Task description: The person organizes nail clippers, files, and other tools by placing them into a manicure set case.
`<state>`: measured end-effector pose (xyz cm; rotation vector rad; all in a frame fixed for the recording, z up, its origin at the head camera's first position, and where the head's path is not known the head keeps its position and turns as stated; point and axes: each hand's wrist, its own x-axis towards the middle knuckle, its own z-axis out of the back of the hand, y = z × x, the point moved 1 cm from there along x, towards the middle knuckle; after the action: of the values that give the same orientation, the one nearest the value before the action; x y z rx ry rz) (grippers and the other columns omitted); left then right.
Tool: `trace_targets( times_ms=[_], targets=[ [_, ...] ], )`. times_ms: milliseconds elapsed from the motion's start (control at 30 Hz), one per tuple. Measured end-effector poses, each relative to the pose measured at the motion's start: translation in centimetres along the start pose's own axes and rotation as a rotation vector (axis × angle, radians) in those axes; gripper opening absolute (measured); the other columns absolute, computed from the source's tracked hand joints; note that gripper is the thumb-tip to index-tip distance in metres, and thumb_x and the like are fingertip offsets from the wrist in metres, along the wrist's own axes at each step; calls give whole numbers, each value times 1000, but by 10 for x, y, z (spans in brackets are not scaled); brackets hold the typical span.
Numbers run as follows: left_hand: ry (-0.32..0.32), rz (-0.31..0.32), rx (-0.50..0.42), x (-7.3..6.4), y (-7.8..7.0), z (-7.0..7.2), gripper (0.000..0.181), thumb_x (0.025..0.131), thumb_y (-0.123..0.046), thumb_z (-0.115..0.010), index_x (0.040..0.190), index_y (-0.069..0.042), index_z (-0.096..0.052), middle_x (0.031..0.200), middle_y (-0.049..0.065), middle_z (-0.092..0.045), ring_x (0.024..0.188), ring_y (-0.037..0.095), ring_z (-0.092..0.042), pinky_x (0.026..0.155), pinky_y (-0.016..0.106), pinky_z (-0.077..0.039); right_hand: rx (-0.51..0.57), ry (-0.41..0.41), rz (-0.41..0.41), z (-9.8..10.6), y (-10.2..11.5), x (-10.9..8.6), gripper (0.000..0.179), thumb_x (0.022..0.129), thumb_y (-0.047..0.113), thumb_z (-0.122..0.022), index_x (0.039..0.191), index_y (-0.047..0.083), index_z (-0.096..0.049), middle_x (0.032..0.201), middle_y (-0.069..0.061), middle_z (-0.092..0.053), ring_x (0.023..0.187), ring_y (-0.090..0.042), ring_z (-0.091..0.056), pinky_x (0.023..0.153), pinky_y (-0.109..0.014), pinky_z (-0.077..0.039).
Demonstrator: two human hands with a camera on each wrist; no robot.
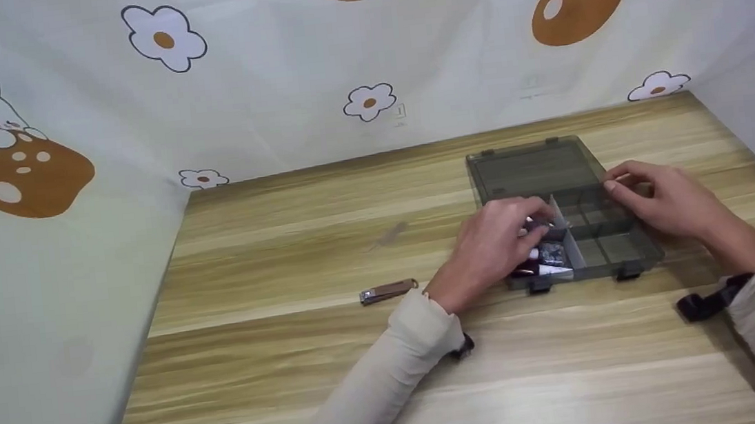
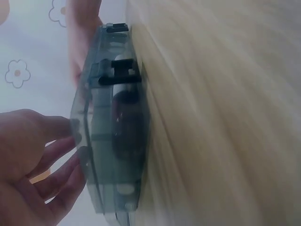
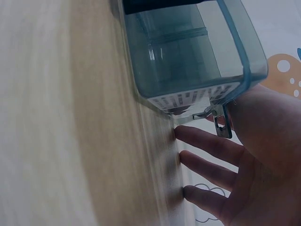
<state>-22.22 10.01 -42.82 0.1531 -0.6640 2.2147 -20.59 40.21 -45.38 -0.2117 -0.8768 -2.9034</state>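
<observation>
A dark translucent divider box (image 1: 619, 244) stands with its lid (image 1: 532, 166) folded back flat. My left hand (image 1: 491, 242) reaches over its left wall, bent fingers in the rear left compartment among small items. In the left wrist view the wall (image 2: 101, 160) hides those fingertips, so I cannot tell whether they grip anything. My right hand (image 1: 671, 201) rests against the rear right corner, thumb at the rim. Three of its fingers (image 3: 211, 170) stretch out beside the box in the right wrist view. Left of the box lies a nail clipper (image 1: 388, 291).
The front left compartment holds several small items, among them a dark packet (image 1: 552, 254) and a white piece (image 1: 555, 271). A small translucent sliver (image 1: 391, 233) lies on the wooden table (image 1: 260, 362). A patterned sheet (image 1: 269, 98) rises behind and left.
</observation>
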Motion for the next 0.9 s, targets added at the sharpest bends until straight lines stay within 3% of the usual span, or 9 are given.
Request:
trace_targets(
  times_ms=[267,600,900],
  targets=[
    [-15,43,-10,-14,17,15,20,101,-24,-77,121,-21,-79,119,-6,-81,105,7,-75,88,23,-60,-1,9,-44,0,1,-1,35,111,41,-60,127,14,-75,119,-18,-80,106,-38,-72,88,-48,-51],
    [-30,90,-54,-25,37,32,17,101,-20,-78,118,-15,-80,114,-2,-83,103,11,-77,89,23,-61,-7,-5,5,0,-1,0,29,111,34,-62,125,13,-76,114,-17,-81,102,-35,-71,82,-38,-49],
    [-42,115,-61,-35,53,36,16,100,-17,-78,115,-14,-80,113,-2,-83,104,12,-77,93,22,-61,13,13,-24,0,1,0,35,112,37,-59,128,10,-74,120,-22,-79,110,-45,-73,89,-52,-52]
  ],
)
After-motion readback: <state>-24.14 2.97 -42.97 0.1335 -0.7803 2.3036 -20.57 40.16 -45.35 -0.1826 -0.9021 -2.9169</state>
